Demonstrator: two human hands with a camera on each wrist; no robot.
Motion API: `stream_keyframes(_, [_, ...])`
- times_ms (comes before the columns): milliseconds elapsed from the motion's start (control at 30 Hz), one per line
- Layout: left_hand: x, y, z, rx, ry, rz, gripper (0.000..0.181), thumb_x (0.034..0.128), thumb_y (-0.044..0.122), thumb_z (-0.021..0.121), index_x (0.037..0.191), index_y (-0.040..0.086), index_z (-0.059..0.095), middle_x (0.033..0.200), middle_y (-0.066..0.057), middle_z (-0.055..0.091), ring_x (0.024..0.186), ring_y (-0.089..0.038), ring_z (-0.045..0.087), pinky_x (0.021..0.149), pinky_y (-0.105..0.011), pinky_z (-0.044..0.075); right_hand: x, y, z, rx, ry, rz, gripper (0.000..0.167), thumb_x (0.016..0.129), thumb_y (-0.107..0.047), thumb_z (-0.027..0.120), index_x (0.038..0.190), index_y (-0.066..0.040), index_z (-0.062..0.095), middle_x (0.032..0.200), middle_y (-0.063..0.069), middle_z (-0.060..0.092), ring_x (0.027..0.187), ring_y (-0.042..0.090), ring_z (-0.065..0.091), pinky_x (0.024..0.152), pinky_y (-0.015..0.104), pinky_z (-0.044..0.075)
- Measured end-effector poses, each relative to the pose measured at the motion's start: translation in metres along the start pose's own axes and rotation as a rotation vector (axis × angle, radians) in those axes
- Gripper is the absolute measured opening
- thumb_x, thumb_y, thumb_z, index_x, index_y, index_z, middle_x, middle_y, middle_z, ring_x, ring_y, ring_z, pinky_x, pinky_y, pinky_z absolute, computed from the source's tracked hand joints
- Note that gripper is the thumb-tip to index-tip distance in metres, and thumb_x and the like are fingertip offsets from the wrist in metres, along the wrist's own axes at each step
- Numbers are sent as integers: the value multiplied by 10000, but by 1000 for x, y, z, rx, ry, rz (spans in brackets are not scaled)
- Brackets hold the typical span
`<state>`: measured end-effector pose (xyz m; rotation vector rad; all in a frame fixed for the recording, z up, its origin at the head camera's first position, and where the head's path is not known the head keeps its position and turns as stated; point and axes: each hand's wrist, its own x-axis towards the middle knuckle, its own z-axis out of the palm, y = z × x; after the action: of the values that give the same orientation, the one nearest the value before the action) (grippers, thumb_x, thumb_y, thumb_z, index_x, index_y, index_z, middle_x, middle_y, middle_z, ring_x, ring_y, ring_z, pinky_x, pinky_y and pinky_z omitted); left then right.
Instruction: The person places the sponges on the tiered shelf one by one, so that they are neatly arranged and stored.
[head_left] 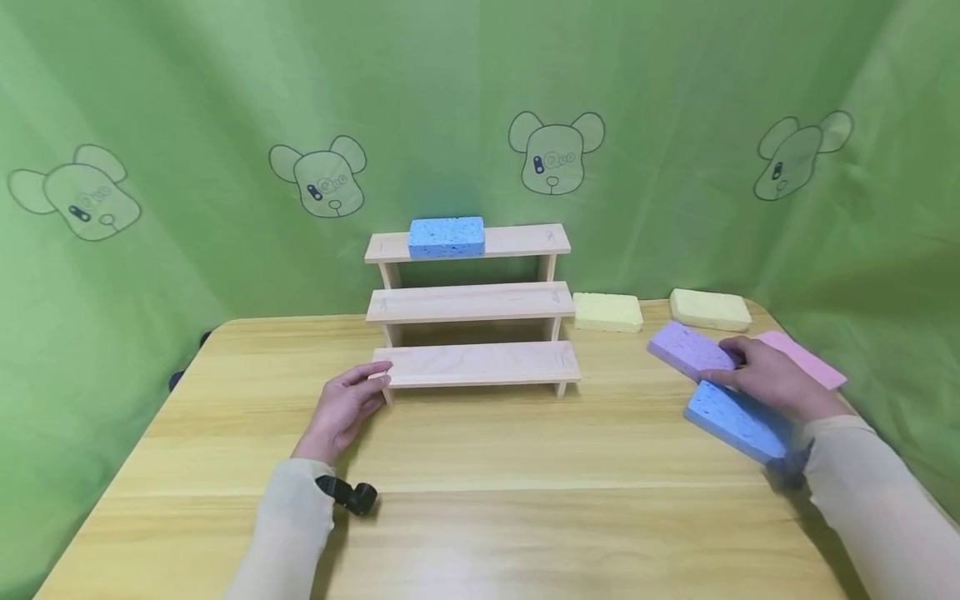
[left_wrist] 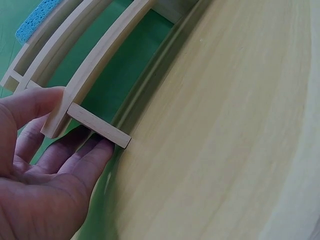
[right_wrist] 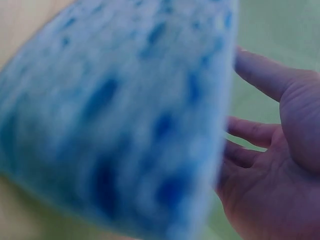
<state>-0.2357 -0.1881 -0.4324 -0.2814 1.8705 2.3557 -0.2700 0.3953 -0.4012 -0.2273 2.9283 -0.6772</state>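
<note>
Head view showed the person's right hand at the right side of the worktop, its grip pinching the end of a purple, rectangular, porous sponge between thumb and fingers. Just beside that, nearer the person, a speckled blue rectangular sponge lay beneath the right wrist; the right wrist view had it large and blurred, hiding the fingertips. A flat pink rectangular sponge lay beyond the hand, partly covered by it. The left hand had its grip on the left end of a pale wooden three-tier rack, thumb against the lowest board and fingers by its leg. Atop the highest tier, left of its middle, sat another blue sponge. Two pale yellow rectangular sponges lay right of the rack, apart from each other, before a green curtain printed with outlined animal heads.
</note>
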Motion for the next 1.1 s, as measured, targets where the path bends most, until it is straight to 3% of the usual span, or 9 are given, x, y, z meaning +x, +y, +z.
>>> stream_keyframes(700, [1, 0, 1, 7, 0, -5, 373, 913, -7, 657, 1280, -44, 600, 1410, -117, 476, 1138, -208, 563, 1013, -356, 470, 2, -1, -2, 7, 13, 10, 819, 908, -438, 688, 1349, 185, 391, 1267, 420, 473, 1074, 498, 519, 863, 604, 458])
stream_keyframes(1100, [1, 1, 0, 5, 6, -7, 372, 913, -8, 655, 1278, -46, 597, 1410, -118, 473, 1138, -215, 569, 1006, -351, 475, 5, -4, -5, 3, 13, -2, 834, 891, -432, 711, 1353, 190, 400, 1287, 428, 453, 1134, 557, 468, 931, 656, 398])
